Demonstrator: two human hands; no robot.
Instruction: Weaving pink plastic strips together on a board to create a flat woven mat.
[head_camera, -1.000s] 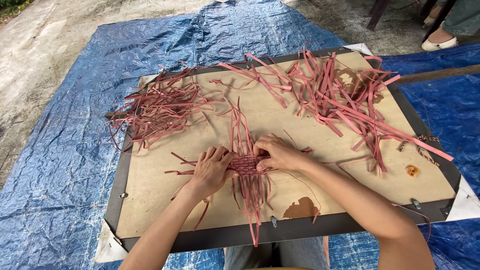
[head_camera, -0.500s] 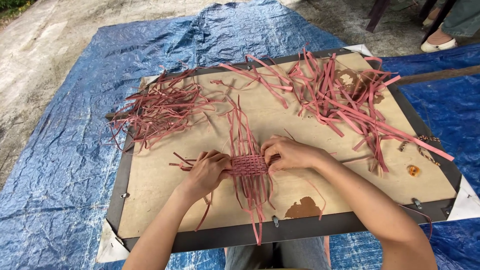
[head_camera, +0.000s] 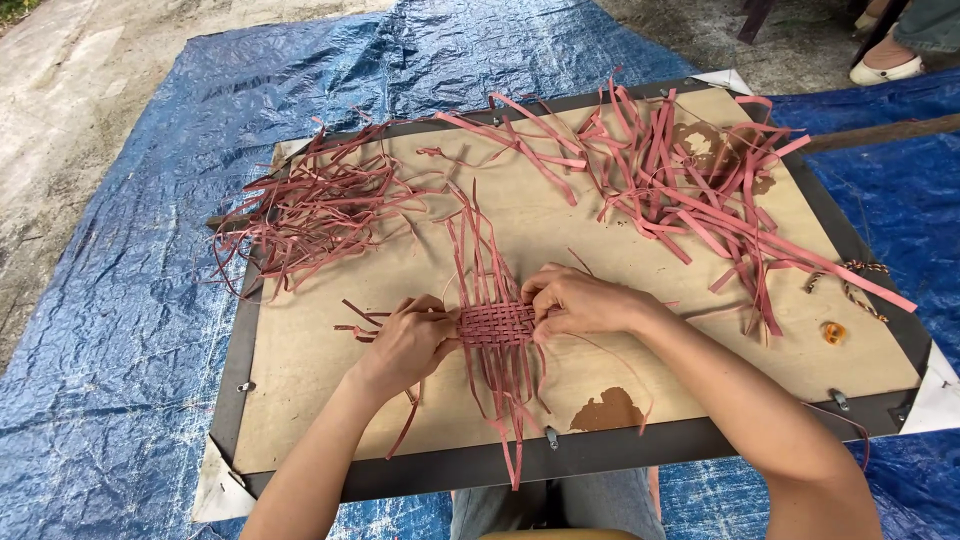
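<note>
A small woven patch of pink strips (head_camera: 496, 323) lies on the wooden board (head_camera: 620, 250), with loose strip ends running out above and below it. My left hand (head_camera: 408, 343) presses against the patch's left edge, fingers curled on the strips there. My right hand (head_camera: 578, 300) grips the right edge, fingertips pinching strip ends. Both hands flank the weave at board centre.
A tangled pile of pink strips (head_camera: 320, 205) lies at the board's upper left and a larger pile (head_camera: 690, 185) at upper right. The board rests on a blue tarp (head_camera: 150, 300). A small orange object (head_camera: 833, 332) sits near the right edge. A person's white shoe (head_camera: 885, 70) shows at top right.
The two hands have drawn slightly apart along the woven patch, the left sliding left and down a little. The piles and board stay put.
</note>
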